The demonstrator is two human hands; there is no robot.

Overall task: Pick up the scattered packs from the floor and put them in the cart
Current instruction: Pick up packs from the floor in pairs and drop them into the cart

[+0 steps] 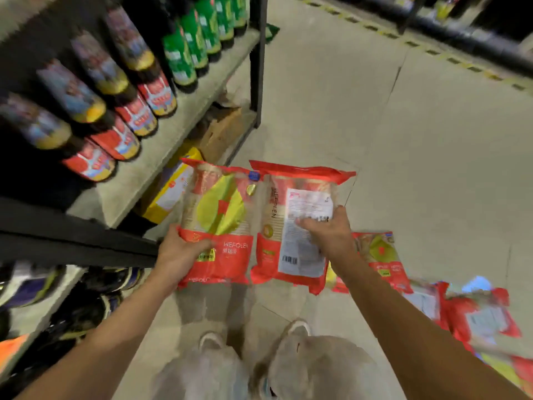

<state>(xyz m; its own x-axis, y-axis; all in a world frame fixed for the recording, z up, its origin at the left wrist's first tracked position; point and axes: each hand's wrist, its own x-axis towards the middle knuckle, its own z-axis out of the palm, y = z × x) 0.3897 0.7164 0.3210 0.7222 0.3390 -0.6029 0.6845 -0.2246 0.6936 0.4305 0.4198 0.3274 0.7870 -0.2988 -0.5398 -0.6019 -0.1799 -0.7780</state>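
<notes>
I have one red pack in each hand, side by side in the middle of the frame, lifted clear of the floor. My left hand [181,252] is closed around the lower left corner of the front-facing pack [219,209], thumb on top and the fingers wrapped out of sight behind it. My right hand [328,232] clamps the back-facing pack [294,226] from above, fingers pressed flat on its white label. So two packs are picked up, by my reckoning, but none is stowed yet: I see no cart anywhere in this view. More remains on the floor [432,168]: another red pack [380,255] lies just right of my right wrist, and a blurred heap of packs [476,316] trails off toward the lower right edge, cut off so I cannot count them. The shelf [161,157] of bottles fills the upper left, smeared by motion.
</notes>
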